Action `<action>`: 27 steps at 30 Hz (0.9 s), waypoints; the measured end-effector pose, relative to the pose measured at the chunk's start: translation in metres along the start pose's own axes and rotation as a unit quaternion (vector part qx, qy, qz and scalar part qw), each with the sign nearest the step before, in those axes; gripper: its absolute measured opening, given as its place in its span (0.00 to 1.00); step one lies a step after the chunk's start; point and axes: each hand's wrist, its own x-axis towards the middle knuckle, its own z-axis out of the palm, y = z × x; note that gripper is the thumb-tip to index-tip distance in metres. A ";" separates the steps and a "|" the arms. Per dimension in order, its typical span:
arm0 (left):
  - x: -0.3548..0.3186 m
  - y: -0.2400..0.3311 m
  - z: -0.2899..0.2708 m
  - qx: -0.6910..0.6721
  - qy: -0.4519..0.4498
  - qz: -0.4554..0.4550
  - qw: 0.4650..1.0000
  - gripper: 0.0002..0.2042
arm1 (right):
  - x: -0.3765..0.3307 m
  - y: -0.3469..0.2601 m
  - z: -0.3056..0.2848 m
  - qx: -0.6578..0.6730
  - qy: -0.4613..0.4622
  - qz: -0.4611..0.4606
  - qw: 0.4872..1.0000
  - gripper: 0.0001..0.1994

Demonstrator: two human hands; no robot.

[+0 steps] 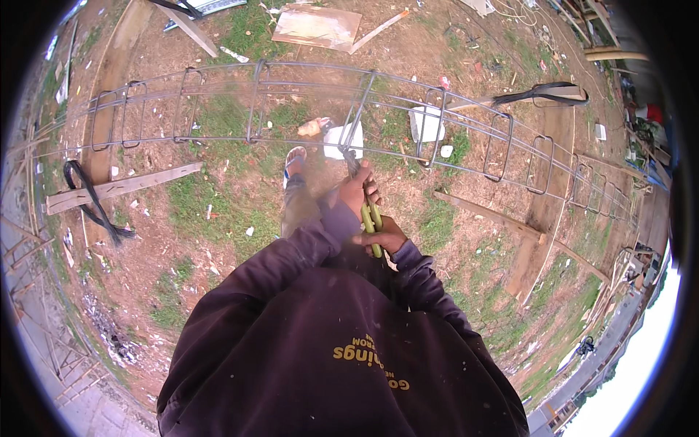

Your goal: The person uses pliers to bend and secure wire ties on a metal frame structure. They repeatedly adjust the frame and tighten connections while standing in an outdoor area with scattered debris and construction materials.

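Note:
A long rebar cage (pixel 306 142) of thin bars and square stirrups runs across in front of me. My left hand (pixel 354 191) is closed just below the cage's near bar, round thin grey tie wire (pixel 352 157) that reaches up to a stirrup. My right hand (pixel 388 236), nearer to my body, is closed on the yellow-green handles of pliers (pixel 371 217). The pliers' jaws are hidden behind the left hand's fingers.
Wooden boards (pixel 125 188) lie on the grassy dirt, several under or beside the cage. Black wire bundles rest on a left plank (pixel 95 200) and a right one (pixel 542 95). White blocks (pixel 427 124) lie beneath the cage. A plywood sheet (pixel 317 28) lies beyond it.

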 end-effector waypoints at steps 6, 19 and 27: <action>-0.001 -0.035 0.008 0.238 0.160 0.233 0.929 0.16 | 0.006 0.016 -0.003 0.127 0.028 0.004 0.991 0.05; -0.067 0.050 0.092 0.671 -0.312 0.389 0.548 0.17 | -0.072 -0.029 -0.034 0.042 0.248 -0.207 0.945 0.19; -0.106 0.086 0.120 0.687 -0.223 0.567 0.397 0.16 | -0.048 -0.088 -0.017 0.052 0.352 -0.382 0.853 0.15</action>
